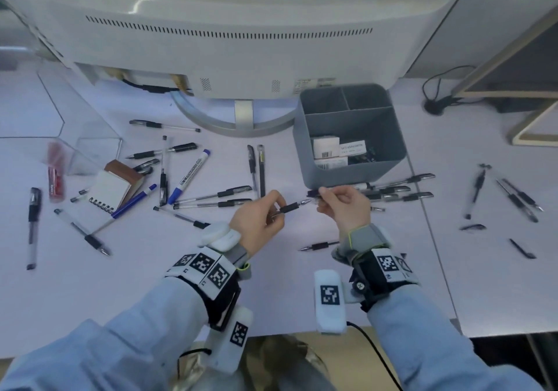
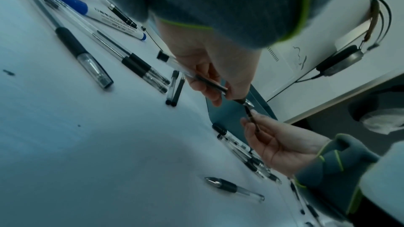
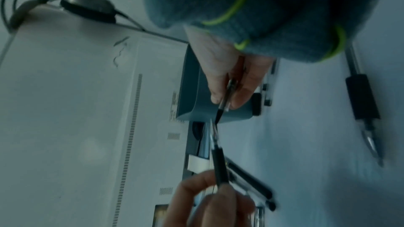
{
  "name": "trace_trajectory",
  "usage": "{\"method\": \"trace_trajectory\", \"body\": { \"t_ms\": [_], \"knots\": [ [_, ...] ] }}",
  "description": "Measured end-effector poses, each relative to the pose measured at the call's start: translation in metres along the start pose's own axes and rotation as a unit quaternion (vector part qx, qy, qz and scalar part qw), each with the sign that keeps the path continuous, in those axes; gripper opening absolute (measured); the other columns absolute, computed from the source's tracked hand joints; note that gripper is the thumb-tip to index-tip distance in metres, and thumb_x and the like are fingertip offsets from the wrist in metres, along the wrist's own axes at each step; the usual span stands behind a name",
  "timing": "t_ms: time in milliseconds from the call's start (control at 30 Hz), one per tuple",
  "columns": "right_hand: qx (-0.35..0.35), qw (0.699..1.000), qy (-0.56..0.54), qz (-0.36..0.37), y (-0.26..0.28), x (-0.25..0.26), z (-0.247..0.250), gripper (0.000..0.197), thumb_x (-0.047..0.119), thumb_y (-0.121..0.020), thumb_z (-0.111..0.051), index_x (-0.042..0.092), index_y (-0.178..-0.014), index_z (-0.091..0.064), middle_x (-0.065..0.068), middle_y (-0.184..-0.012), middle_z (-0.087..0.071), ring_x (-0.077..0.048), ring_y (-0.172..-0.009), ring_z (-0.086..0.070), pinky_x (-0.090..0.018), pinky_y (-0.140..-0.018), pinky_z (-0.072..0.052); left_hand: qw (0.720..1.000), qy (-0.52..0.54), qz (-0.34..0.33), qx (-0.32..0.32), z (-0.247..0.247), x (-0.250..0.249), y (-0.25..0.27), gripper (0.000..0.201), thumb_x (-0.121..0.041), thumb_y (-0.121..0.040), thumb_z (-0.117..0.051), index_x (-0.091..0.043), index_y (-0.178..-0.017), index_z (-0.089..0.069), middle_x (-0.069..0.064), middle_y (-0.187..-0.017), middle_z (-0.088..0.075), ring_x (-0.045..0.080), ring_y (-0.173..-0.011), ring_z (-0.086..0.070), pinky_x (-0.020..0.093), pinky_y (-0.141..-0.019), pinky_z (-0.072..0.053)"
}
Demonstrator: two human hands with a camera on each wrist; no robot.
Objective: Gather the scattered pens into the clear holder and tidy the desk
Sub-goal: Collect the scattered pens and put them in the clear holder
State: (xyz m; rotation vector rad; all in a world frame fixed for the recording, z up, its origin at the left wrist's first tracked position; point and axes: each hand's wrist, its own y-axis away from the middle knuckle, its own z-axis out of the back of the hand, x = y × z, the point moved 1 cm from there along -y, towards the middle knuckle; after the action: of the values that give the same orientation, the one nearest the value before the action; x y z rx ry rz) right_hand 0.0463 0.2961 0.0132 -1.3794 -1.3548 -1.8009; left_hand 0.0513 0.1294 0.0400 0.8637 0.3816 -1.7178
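Observation:
In the head view my left hand [image 1: 276, 209] grips an uncapped black gel pen [image 1: 290, 208] above the desk, its tip pointing right. My right hand [image 1: 324, 194] pinches a small dark pen cap [image 1: 314, 193] just off that tip. The left wrist view shows the pen [image 2: 207, 82] in my left hand [image 2: 216, 96] and the cap [image 2: 251, 116] in my right hand [image 2: 249, 118]. The right wrist view has the cap [image 3: 226, 99] pinched above the pen [image 3: 219, 165]. The clear holder [image 1: 93, 146] stands at the far left. Several pens [image 1: 223, 199] lie scattered.
A grey divided organizer [image 1: 350, 161] with small boxes sits just behind my hands. A monitor [image 1: 226, 43] stands at the back. A spiral notepad [image 1: 111, 188], a blue marker [image 1: 190, 176] and a red pack [image 1: 56, 179] lie left. More pens [image 1: 513, 197] lie far right.

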Motion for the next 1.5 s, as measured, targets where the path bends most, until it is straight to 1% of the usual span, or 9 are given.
{"method": "trace_trajectory", "body": {
  "t_ms": [333, 533, 633, 767, 833, 967, 1200, 1366, 1500],
  "knots": [
    [0.078, 0.988, 0.116, 0.068, 0.013, 0.012, -0.028, 0.026, 0.006, -0.079, -0.066, 0.016, -0.062, -0.049, -0.008, -0.059, -0.063, -0.004, -0.036, -0.056, -0.041, -0.06, -0.055, 0.999, -0.034, -0.003, 0.011, 0.006, -0.003, -0.007, 0.017, -0.017, -0.087, -0.053, -0.003, -0.096, -0.051, 0.01, -0.072, -0.058, 0.025, -0.064, -0.047, 0.033, -0.064, -0.04],
    [0.063, 0.967, 0.205, 0.137, 0.027, 0.024, -0.039, 0.019, 0.019, -0.086, -0.059, 0.016, -0.068, -0.054, -0.01, -0.069, -0.067, -0.009, -0.053, -0.06, -0.022, -0.06, -0.05, 0.996, -0.063, 0.069, -0.008, 0.001, -0.015, -0.011, 0.035, -0.046, -0.085, -0.047, -0.016, -0.102, -0.042, -0.001, -0.059, -0.056, 0.028, -0.065, -0.055, 0.03, -0.059, -0.037],
    [0.145, 0.944, 0.262, 0.138, 0.03, 0.021, -0.021, 0.023, 0.026, -0.093, -0.046, 0.012, -0.107, -0.057, -0.004, -0.085, -0.065, -0.016, -0.072, -0.062, -0.017, -0.069, -0.048, 0.987, -0.148, 0.06, 0.025, 0.01, -0.012, -0.022, 0.038, -0.06, -0.08, -0.042, -0.023, -0.085, -0.049, -0.006, -0.06, -0.054, 0.023, -0.068, -0.056, 0.026, -0.055, -0.036],
    [0.275, 0.727, 0.581, 0.241, 0.024, -0.01, 0.034, 0.051, 0.039, -0.078, -0.064, 0.025, -0.123, -0.045, 0.0, -0.111, -0.053, -0.022, -0.102, -0.048, -0.032, -0.085, -0.046, 0.982, -0.167, 0.047, 0.076, 0.014, -0.005, -0.032, 0.034, -0.057, -0.08, -0.05, -0.023, -0.079, -0.047, -0.009, -0.053, -0.044, 0.022, -0.064, -0.051, 0.025, -0.051, -0.03],
    [0.262, 0.644, 0.642, 0.322, 0.019, -0.033, 0.043, 0.047, 0.039, -0.066, -0.07, 0.025, -0.106, -0.05, -0.005, -0.1, -0.059, -0.025, -0.087, -0.055, -0.038, -0.067, -0.054, 0.985, -0.143, 0.053, 0.081, 0.009, 0.002, -0.03, 0.022, -0.041, -0.086, -0.051, -0.021, -0.077, -0.051, -0.002, -0.062, -0.056, 0.028, -0.075, -0.058, 0.026, -0.053, -0.03],
    [0.255, 0.707, 0.566, 0.338, 0.005, -0.035, 0.025, 0.019, 0.025, -0.077, -0.049, 0.009, -0.08, -0.059, -0.01, -0.076, -0.064, -0.015, -0.077, -0.037, -0.025, -0.066, -0.037, 0.993, -0.031, 0.082, 0.076, -0.008, 0.003, -0.025, 0.026, -0.024, -0.092, -0.044, -0.01, -0.092, -0.066, 0.012, -0.075, -0.065, 0.021, -0.067, -0.056, 0.025, -0.059, -0.032],
    [0.079, 0.993, 0.077, 0.047, 0.002, 0.005, 0.002, 0.015, 0.0, -0.082, -0.061, 0.009, -0.072, -0.055, 0.0, -0.054, -0.064, -0.004, -0.042, -0.058, -0.016, -0.047, -0.051, 0.902, 0.374, 0.191, 0.099, -0.021, -0.007, -0.033, 0.025, -0.021, -0.096, -0.038, -0.013, -0.115, -0.052, 0.001, -0.091, -0.064, 0.015, -0.077, -0.064, 0.02, -0.067, -0.051],
    [0.069, 0.99, 0.124, -0.004, 0.0, 0.006, 0.009, 0.013, 0.008, -0.083, -0.062, -0.004, -0.085, -0.065, -0.008, -0.062, -0.068, -0.009, -0.047, -0.063, -0.016, -0.05, -0.053, 0.921, 0.338, 0.16, 0.107, -0.01, 0.006, -0.034, 0.02, -0.01, -0.093, -0.043, -0.004, -0.101, -0.061, 0.0, -0.064, -0.052, 0.001, -0.032, -0.04, 0.01, -0.033, -0.028],
    [-0.007, 0.844, 0.535, -0.026, -0.009, -0.006, 0.043, 0.04, 0.029, -0.087, -0.055, 0.009, -0.122, -0.048, -0.017, -0.12, -0.049, -0.032, -0.093, -0.059, -0.028, -0.072, -0.04, 0.922, 0.324, 0.182, 0.111, -0.005, 0.018, -0.03, 0.02, -0.013, -0.094, -0.043, -0.012, -0.09, -0.063, 0.001, -0.066, -0.046, 0.0, -0.031, -0.036, 0.01, -0.032, -0.026]
  ]
}}
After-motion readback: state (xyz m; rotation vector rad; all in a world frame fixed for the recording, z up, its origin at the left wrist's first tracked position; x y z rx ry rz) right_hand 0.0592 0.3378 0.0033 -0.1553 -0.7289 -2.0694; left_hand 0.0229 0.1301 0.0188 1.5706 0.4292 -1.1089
